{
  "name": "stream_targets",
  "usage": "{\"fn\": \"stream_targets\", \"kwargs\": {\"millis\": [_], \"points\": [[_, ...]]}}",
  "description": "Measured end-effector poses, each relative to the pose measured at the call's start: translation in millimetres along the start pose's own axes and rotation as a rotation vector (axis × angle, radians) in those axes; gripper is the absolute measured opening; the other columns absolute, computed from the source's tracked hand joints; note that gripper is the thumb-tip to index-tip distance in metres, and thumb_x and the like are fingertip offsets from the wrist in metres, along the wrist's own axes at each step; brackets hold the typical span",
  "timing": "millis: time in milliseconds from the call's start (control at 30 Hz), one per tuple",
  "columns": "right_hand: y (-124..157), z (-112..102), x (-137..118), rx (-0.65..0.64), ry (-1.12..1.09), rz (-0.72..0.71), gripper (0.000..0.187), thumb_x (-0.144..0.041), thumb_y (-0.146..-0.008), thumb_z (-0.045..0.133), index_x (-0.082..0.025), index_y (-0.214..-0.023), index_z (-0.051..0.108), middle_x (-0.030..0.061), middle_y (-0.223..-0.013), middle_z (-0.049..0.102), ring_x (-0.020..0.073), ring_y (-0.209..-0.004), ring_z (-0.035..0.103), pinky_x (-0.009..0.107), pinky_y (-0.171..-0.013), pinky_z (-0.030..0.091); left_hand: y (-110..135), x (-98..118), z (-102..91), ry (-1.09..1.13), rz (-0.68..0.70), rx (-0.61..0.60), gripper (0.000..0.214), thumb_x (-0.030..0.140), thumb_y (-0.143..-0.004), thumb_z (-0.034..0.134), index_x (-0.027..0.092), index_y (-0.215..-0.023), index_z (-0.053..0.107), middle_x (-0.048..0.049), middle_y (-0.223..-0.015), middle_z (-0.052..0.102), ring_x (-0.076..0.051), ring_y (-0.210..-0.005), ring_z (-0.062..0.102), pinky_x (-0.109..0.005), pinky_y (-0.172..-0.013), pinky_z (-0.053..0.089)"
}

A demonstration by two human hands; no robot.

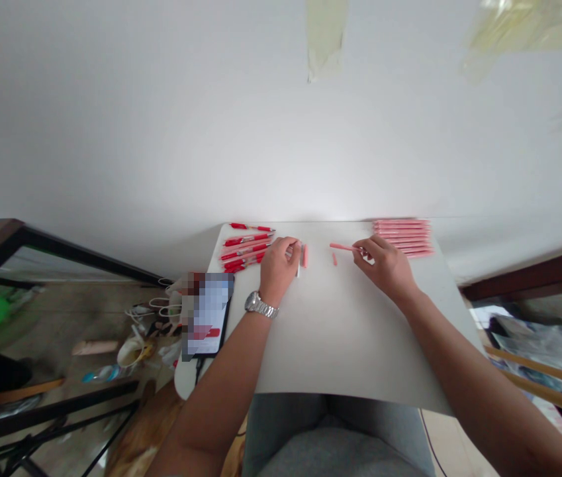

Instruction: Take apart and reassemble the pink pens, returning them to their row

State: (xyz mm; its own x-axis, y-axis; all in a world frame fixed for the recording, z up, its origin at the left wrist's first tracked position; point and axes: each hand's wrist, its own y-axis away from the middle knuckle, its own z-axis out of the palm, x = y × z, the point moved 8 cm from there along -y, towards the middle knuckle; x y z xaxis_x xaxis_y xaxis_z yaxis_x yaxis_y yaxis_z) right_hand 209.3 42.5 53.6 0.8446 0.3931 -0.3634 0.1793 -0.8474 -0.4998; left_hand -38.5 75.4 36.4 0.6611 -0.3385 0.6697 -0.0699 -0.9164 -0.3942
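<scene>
My left hand (281, 260) is closed in a pinch around a thin whitish stick (298, 271), whose lower end shows below the fingertips. Just to the right of it lies a short pink tube (305, 256). Between the thumb and fingers of my right hand (380, 260) is a pink pen barrel (342, 246), pointing left; its right end is hidden in the grip. A small pink piece (334, 259) rests on the table beneath the barrel's tip. Red and clear pens (247, 240) lie at my left hand, partly covered by it. Beyond my right hand is a row of pink pens (402, 228).
The white table (345, 331) stands against a white wall (281, 146). A phone (211, 315) with a cable lies at its left edge. Black metal frames (87, 255) and floor clutter are on the left; plastic-wrapped items (553, 351) are on the right.
</scene>
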Motion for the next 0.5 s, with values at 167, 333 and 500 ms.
{"fn": "stream_targets", "kwargs": {"millis": [167, 333, 500], "points": [[0.0, -1.3, 4.7, -0.004, 0.002, 0.01, 0.01, -0.027, -0.096, 0.061, -0.021, -0.095, 0.07, 0.0022, -0.084, 0.066, 0.0138, -0.069, 0.061, 0.026, -0.058, 0.038, -0.1, 0.1, -0.9, -0.004, 0.004, 0.005, 0.017, 0.031, -0.103, 0.056, 0.021, -0.101, 0.069, -0.0058, -0.097, 0.071, -0.017, -0.084, 0.067, -0.03, -0.079, 0.055], [-0.9, -3.5, 9.0, 0.006, -0.007, 0.013, 0.01, -0.025, -0.096, 0.059, -0.021, -0.093, 0.068, 0.003, -0.083, 0.065, 0.0149, -0.07, 0.061, 0.027, -0.061, 0.04, 0.1, 0.6, -0.8, -0.009, 0.01, 0.0, 0.018, 0.032, -0.104, 0.056, 0.02, -0.102, 0.069, -0.0055, -0.097, 0.071, -0.017, -0.084, 0.067, -0.03, -0.079, 0.055], [-1.4, -2.8, 6.0, 0.013, -0.036, 0.012, 0.013, -0.026, -0.098, 0.057, -0.022, -0.093, 0.068, 0.0029, -0.083, 0.065, 0.0144, -0.069, 0.06, 0.027, -0.062, 0.041, 0.4, 0.6, -0.7, -0.004, 0.009, 0.0, 0.019, 0.033, -0.104, 0.055, 0.021, -0.102, 0.069, -0.0059, -0.098, 0.071, -0.017, -0.084, 0.067, -0.03, -0.079, 0.056]]}}
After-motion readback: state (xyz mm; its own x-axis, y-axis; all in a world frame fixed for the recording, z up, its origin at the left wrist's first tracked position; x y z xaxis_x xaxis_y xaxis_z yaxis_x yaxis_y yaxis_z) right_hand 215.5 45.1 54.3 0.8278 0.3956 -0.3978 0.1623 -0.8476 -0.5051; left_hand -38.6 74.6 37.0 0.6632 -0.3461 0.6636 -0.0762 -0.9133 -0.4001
